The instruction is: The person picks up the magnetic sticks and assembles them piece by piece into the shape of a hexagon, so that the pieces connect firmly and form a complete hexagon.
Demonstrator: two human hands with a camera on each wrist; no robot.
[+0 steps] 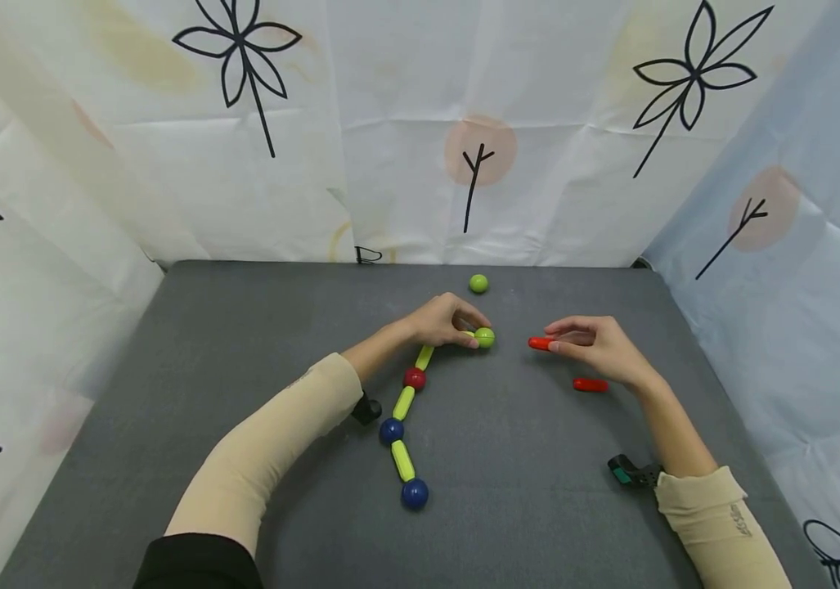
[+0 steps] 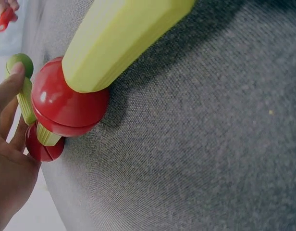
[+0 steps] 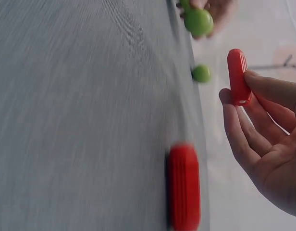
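Note:
A chain of coloured balls and yellow sticks (image 1: 403,460) curves over the table. My left hand (image 1: 443,321) pinches its far end at a green ball (image 1: 485,338); the thumb tip lies on that ball in the left wrist view. A dark red ball (image 2: 44,143) beside the palm is hidden from the head view. Another red ball (image 1: 415,378) and two blue balls (image 1: 414,494) follow toward me. Between thumb and fingers my right hand (image 1: 590,348) holds a red ridged stick (image 3: 238,77), one end pointing left at the green ball, with a gap between them.
A second red stick (image 1: 590,384) lies on the grey table (image 1: 523,491) below my right hand. One loose green ball (image 1: 478,283) sits near the back edge. White printed cloth (image 1: 405,164) hangs behind and at both sides.

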